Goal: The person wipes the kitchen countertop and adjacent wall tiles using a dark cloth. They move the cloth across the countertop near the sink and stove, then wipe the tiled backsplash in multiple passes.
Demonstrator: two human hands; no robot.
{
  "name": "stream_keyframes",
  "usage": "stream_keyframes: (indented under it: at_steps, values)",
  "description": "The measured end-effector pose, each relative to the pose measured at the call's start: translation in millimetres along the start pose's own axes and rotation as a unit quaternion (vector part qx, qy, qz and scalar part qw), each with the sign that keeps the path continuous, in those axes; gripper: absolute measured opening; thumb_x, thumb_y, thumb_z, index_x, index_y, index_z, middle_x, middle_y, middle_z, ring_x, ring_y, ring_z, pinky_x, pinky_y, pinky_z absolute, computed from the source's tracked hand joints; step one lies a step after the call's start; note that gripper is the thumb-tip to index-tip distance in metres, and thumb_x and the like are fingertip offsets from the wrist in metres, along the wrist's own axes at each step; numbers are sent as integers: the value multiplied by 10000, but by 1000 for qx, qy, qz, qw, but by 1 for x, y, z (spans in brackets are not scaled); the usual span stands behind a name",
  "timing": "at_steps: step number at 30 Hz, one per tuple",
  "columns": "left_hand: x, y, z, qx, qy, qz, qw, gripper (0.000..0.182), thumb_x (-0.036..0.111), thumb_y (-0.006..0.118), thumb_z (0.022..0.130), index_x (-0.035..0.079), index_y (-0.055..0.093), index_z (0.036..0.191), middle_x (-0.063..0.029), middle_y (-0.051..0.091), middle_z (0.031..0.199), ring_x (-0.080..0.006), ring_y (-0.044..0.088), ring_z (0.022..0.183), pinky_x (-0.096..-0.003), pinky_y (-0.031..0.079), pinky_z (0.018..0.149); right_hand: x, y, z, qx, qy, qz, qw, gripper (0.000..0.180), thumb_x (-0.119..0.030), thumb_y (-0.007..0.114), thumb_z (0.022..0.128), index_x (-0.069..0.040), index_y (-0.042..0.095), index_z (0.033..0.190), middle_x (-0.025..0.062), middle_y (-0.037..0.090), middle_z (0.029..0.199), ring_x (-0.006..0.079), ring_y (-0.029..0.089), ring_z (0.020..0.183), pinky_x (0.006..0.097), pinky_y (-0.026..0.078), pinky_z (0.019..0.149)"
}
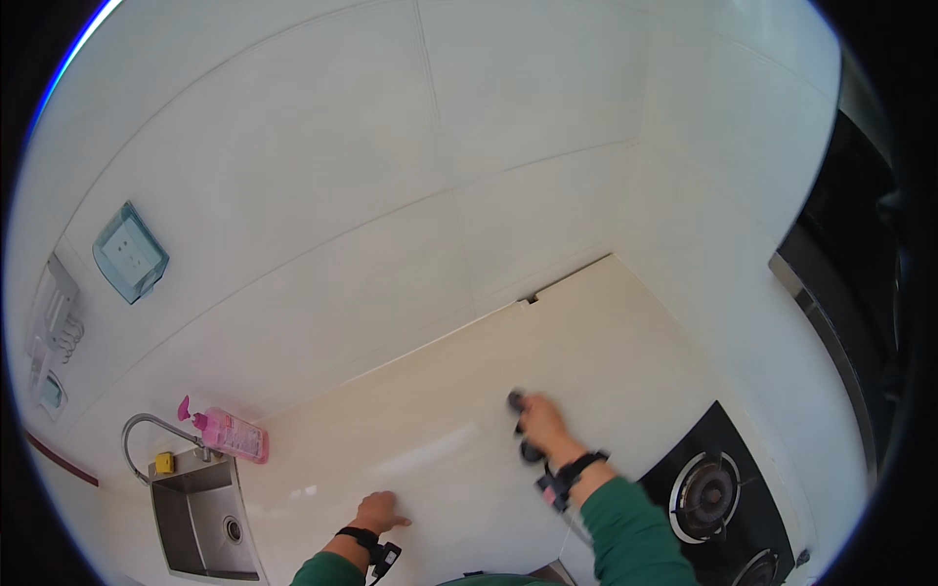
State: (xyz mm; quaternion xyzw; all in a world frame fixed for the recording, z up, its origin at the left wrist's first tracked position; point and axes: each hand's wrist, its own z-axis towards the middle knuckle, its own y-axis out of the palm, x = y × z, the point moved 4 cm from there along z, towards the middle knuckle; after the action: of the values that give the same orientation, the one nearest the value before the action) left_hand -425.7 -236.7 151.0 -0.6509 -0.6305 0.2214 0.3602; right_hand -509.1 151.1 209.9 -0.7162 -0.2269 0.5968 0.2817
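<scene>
My right hand (542,423) is closed around a dark object (517,400) with rounded black ends, held over the beige countertop (586,329); its exact kind cannot be told. Near the front of the counter, my left hand (379,511) rests on the surface with its thumb apart from the fingers and holds nothing. Both wrists wear black straps with small devices attached.
At the left a steel sink (209,513) has a curved faucet (139,421), a yellow sponge (164,462) and a pink pump bottle (234,436) beside it. A black gas stove (659,469) lies at the right, under a dark range hood (843,198). A tiled wall (366,183) stands behind.
</scene>
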Motion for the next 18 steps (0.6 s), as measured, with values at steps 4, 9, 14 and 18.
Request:
stream_keyframes:
  at_steps: [4,9,14,18]
  values:
    - [3,-3,-4,-22,-21,-9,999,600,496,850,660,40,638,987,-172,649,1039,-373,593,1039,-438,484,887,-49,-143,114,165,-51,-107,979,153,-89,584,833,14,631,935,249,643,952,443,615,909,529,495,792]
    - [11,-8,-10,-28,-29,-5,999,568,449,838,684,69,637,1056,-164,631,1114,-370,580,1094,-453,481,941,-190,-330,194,435,-297,-105,844,285,-50,525,861,-8,647,1116,232,656,1061,431,607,1008,495,495,882]
    - [14,-8,-17,-22,-42,-11,999,538,422,846,679,60,630,1013,-169,630,1073,-365,580,1078,-451,477,929,-267,-338,243,523,-306,-165,778,362,-42,515,871,16,562,1225,247,551,1290,460,531,1147,492,464,976]
    - [14,-7,-19,-2,-32,-10,999,520,417,848,678,36,622,951,-177,632,1008,-364,584,1035,-450,469,900,-211,-248,269,531,-111,-78,837,392,-74,535,900,89,515,1256,324,393,1427,485,429,1262,493,369,1094]
